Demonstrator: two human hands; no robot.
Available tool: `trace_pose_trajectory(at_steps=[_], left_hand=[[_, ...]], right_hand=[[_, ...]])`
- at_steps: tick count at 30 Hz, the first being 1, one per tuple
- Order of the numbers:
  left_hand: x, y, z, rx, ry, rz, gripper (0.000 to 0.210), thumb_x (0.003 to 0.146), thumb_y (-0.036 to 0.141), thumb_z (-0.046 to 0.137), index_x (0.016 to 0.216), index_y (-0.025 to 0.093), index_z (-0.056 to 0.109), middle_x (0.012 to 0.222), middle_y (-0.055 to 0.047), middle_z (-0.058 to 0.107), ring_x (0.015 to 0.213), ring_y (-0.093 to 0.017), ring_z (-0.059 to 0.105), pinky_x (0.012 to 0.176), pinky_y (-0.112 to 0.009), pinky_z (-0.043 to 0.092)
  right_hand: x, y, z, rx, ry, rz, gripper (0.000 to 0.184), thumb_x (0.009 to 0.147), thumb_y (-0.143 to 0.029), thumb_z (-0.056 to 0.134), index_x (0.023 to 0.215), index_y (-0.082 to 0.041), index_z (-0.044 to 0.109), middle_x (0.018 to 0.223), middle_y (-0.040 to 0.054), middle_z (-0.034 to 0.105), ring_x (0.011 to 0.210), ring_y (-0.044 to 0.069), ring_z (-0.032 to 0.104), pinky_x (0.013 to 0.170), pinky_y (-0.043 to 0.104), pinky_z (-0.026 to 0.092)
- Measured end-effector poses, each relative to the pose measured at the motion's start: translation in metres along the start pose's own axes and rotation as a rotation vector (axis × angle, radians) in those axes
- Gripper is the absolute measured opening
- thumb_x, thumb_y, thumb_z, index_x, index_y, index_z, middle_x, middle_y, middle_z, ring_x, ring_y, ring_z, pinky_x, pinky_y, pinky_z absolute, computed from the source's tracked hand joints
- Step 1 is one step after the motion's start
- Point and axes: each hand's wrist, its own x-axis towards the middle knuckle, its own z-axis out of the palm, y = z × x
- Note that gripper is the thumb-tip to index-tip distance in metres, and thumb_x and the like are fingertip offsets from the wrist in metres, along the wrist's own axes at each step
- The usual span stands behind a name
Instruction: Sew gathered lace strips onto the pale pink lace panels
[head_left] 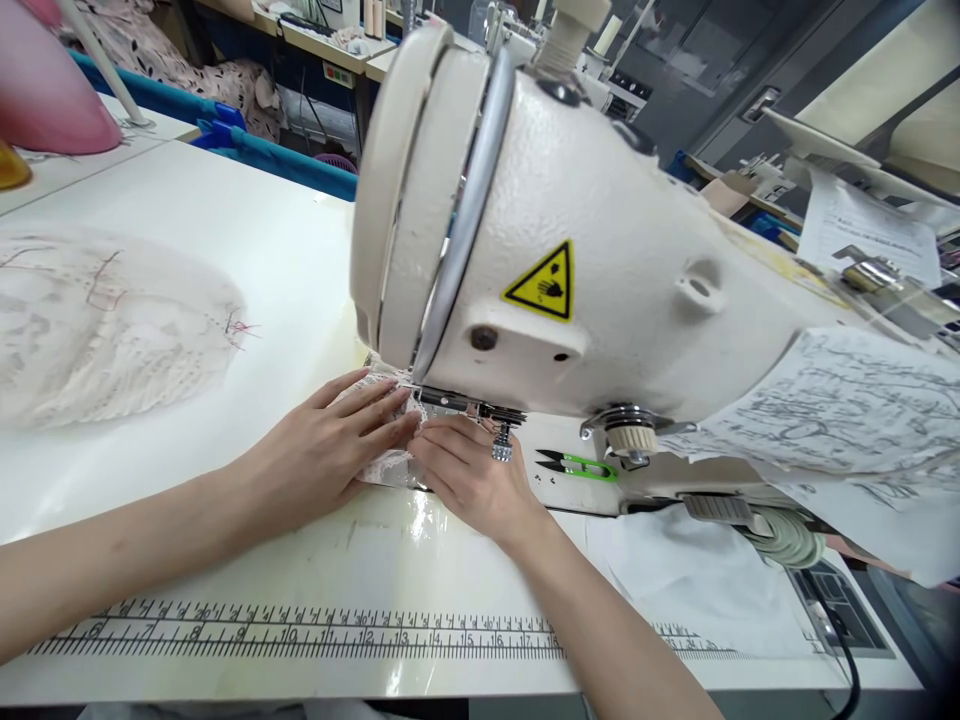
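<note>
A white sewing machine point(622, 260) leans across the view, its head above both hands. White lace fabric point(386, 468) lies under the machine's needle area. My left hand point(337, 440) rests flat on the lace, fingers stretched toward the needle area. Close beside it, my right hand point(472, 475) has its fingers bent together at the lace edge, below the presser area; whether it pinches the fabric is hidden. Right of that hand, green thread snips point(577, 465) lie on the machine bed.
Sheer lace pieces with red threads point(112, 325) lie at left. A printed ruler point(337, 635) runs along the table's front. White cloth point(682, 570), coiled cord point(787, 535) and handwritten papers point(847, 410) are at right. A pink object point(52, 90) stands at upper left.
</note>
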Motion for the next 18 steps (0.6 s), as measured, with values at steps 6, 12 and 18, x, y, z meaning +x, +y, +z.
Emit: trace_pose_trajectory(at_steps=[6,12,18], left_hand=[[-0.003,-0.001,0.006,0.006,0.043,-0.029,0.053,0.091,0.014,0.053,0.143,0.021,0.061,0.139,-0.010,0.070,0.147,-0.030,0.049,0.126,-0.050,0.033],[-0.009,-0.007,0.009,-0.033,0.102,0.076,0.056,0.097,0.009,0.042,0.146,0.028,0.060,0.141,-0.003,0.069,0.138,-0.021,0.060,0.130,-0.045,0.030],[-0.007,-0.022,-0.001,-0.111,0.075,0.129,0.055,0.094,0.014,0.046,0.145,0.027,0.063,0.141,-0.003,0.070,0.137,-0.022,0.061,0.132,-0.044,0.024]], right_hand=[[-0.003,0.001,0.001,0.015,-0.068,0.053,0.015,0.102,-0.020,0.063,0.109,-0.027,0.074,0.103,0.0014,0.077,0.097,0.017,0.069,0.079,0.029,0.050],[-0.002,-0.003,0.004,-0.021,-0.018,-0.011,0.019,0.101,-0.009,0.061,0.106,-0.024,0.072,0.105,0.0003,0.078,0.101,0.014,0.069,0.077,0.027,0.049],[0.010,-0.011,0.005,-0.091,0.088,-0.079,0.023,0.102,-0.005,0.055,0.102,-0.020,0.072,0.099,-0.0011,0.079,0.103,0.013,0.070,0.096,0.031,0.053]])
